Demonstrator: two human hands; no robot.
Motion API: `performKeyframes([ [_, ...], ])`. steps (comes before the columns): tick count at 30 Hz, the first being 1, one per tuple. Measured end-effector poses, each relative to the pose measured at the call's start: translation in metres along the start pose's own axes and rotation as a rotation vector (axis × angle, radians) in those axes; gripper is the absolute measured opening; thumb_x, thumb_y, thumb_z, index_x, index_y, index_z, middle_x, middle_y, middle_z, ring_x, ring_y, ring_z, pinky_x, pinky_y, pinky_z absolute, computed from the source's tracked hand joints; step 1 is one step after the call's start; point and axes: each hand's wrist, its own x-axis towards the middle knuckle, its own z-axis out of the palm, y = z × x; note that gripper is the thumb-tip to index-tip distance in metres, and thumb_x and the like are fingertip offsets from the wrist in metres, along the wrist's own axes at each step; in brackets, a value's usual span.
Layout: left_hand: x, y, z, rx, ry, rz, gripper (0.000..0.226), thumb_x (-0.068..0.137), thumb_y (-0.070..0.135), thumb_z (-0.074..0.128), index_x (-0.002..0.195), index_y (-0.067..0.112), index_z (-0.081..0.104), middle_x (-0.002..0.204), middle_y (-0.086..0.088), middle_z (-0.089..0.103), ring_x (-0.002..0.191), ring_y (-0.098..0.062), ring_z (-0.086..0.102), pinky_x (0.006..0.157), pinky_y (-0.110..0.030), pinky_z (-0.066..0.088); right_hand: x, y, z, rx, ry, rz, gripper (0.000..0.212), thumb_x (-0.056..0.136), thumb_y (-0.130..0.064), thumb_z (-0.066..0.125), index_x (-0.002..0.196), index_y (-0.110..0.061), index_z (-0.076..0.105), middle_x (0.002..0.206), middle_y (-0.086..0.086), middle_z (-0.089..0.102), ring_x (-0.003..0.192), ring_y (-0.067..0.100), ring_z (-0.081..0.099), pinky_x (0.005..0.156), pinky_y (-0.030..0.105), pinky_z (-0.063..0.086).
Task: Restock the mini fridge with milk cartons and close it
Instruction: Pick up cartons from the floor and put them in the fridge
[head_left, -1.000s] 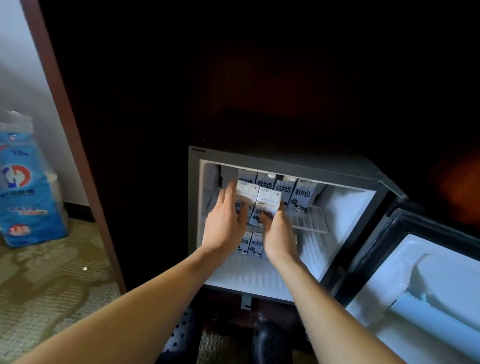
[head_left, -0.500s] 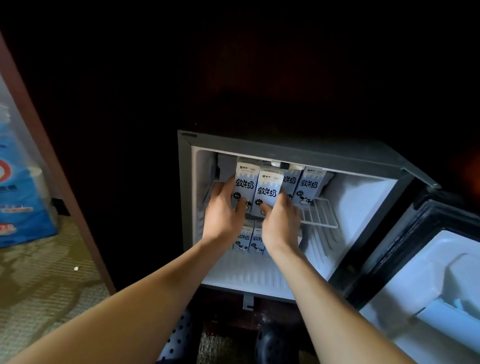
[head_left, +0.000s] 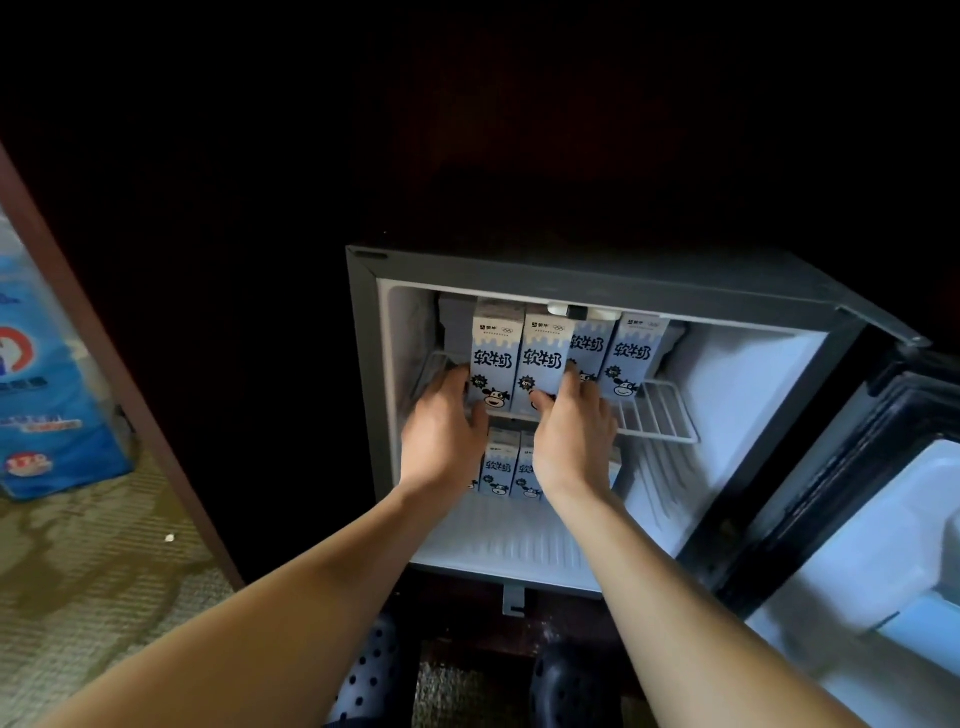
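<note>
- Left grip (head_left: 441, 431) grasps the left front carton (head_left: 493, 358): fingers lie along its outer side, thumb at its lower front.
- Right grip (head_left: 571, 431) grasps the right front carton (head_left: 543, 358): thumb on the lower front face, forefinger up its outer side.
- Both cartons stand upright between the two grips, side by side and touching, on the wire shelf (head_left: 660, 415) of the mini fridge (head_left: 597, 275).
- Rear cartons (head_left: 631, 353) stand just beyond the right grip's fingertips. Lower cartons (head_left: 496, 467) stand under both wrists on the fridge floor.
- Step in hand, as I judge it: seating this pair.
  - Push them back level, bases flat on the wires, until they meet the row behind.
  - Let go only once both stand unaided, and draw the fingers out sideways so nothing tips.
- Shelf is thin wire, so a base caught on an edge could rock. Bare wire shows outward of the right grip.
- Door (head_left: 883, 519) hangs wide open, well out past the right forearm, and is not yet closed.
- Room: fridge sits in a dark cabinet (head_left: 208, 312). Patterned carpet (head_left: 78, 571) and a blue pack (head_left: 47, 405) lie well out from the left grip.
</note>
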Motion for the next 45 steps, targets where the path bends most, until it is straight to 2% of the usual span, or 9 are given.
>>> performKeyframes([
  [9, 0.001, -0.003, 0.0, 0.038, -0.021, 0.073, 0.025, 0.093, 0.017, 0.059, 0.118, 0.02, 0.058, 0.111, 0.003, 0.068, 0.095, -0.018, 0.066, 0.075, -0.033, 0.055, -0.006, 0.011, 0.0, -0.063, -0.037, -0.078, 0.039, 0.1, -0.028, 0.057, 0.131, -0.003, 0.054, 0.124, 0.013, 0.056, 0.118, 0.03, 0.05, 0.102, 0.04, 0.038],
  [14, -0.011, 0.002, -0.016, 0.09, -0.288, 0.017, 0.064, 0.091, 0.017, 0.06, 0.148, 0.016, 0.032, 0.136, -0.008, 0.054, 0.114, -0.026, 0.059, 0.09, -0.04, 0.054, -0.007, 0.006, -0.016, 0.002, -0.192, -0.033, 0.038, 0.1, -0.031, 0.055, 0.128, -0.005, 0.053, 0.127, 0.011, 0.052, 0.124, 0.029, 0.046, 0.106, 0.04, 0.037],
  [17, -0.025, 0.01, -0.033, 0.154, -0.496, -0.012, 0.084, 0.09, 0.018, 0.061, 0.157, 0.016, 0.01, 0.157, -0.009, 0.029, 0.142, -0.029, 0.035, 0.112, -0.041, 0.039, -0.019, 0.0, -0.032, -0.014, -0.33, -0.026, 0.048, 0.101, -0.021, 0.05, 0.144, -0.003, 0.038, 0.141, 0.012, 0.044, 0.134, 0.029, 0.04, 0.114, 0.042, 0.034],
  [19, -0.03, 0.016, -0.049, 0.271, -0.592, 0.038, 0.094, 0.091, 0.022, 0.06, 0.159, 0.017, -0.005, 0.167, -0.004, 0.004, 0.154, -0.024, 0.005, 0.124, -0.041, 0.015, -0.029, -0.005, -0.048, -0.108, -0.42, -0.058, 0.054, 0.101, -0.017, 0.047, 0.15, -0.003, 0.031, 0.149, 0.012, 0.038, 0.14, 0.028, 0.034, 0.118, 0.043, 0.027],
  [25, -0.053, 0.047, -0.11, 0.408, -0.707, 0.121, 0.096, 0.093, 0.029, 0.054, 0.157, 0.025, -0.018, 0.165, 0.001, -0.021, 0.148, -0.024, -0.028, 0.122, -0.044, -0.011, -0.069, -0.025, -0.122, -0.179, -0.614, -0.191, 0.07, 0.099, -0.021, 0.051, 0.159, -0.015, 0.015, 0.163, 0.007, 0.021, 0.151, 0.026, 0.014, 0.123, 0.046, 0.013],
  [28, -0.076, 0.074, -0.138, 0.429, -0.702, 0.17, 0.088, 0.097, 0.038, 0.049, 0.158, 0.026, -0.013, 0.165, 0.003, -0.02, 0.148, -0.022, -0.028, 0.123, -0.047, -0.01, -0.091, -0.024, -0.172, -0.12, -0.6, -0.178, 0.07, 0.102, -0.024, 0.046, 0.16, -0.018, 0.006, 0.167, 0.001, 0.008, 0.154, 0.021, 0.003, 0.125, 0.043, 0.008],
  [33, -0.121, 0.126, -0.161, 0.399, -0.751, 0.328, 0.08, 0.1, 0.045, 0.043, 0.16, 0.022, -0.004, 0.167, 0.002, -0.008, 0.152, -0.02, -0.018, 0.124, -0.043, -0.009, -0.143, -0.008, -0.251, -0.147, -0.498, -0.182, 0.067, 0.104, -0.032, 0.043, 0.16, -0.018, 0.01, 0.166, 0.0, 0.013, 0.154, 0.019, 0.006, 0.124, 0.039, 0.011],
  [39, -0.168, 0.21, -0.165, 0.338, -0.773, 0.683, 0.067, 0.102, 0.043, 0.043, 0.159, 0.024, 0.013, 0.166, 0.003, 0.014, 0.154, -0.019, 0.002, 0.124, -0.048, 0.0, -0.224, 0.053, -0.357, -0.236, -0.388, -0.089, 0.06, 0.105, -0.033, 0.042, 0.159, -0.019, 0.019, 0.166, -0.003, 0.015, 0.154, 0.017, 0.0, 0.122, 0.033, 0.007],
  [45, -0.247, 0.308, -0.114, 0.195, -0.8, 0.927, 0.062, 0.103, 0.044, 0.04, 0.158, 0.027, 0.019, 0.164, 0.007, 0.022, 0.153, -0.015, 0.008, 0.124, -0.045, 0.001, -0.292, 0.117, -0.437, -0.336, -0.271, 0.084, 0.054, 0.103, -0.03, 0.046, 0.153, -0.016, 0.032, 0.154, 0.002, 0.035, 0.147, 0.024, 0.021, 0.117, 0.033, 0.019],
])
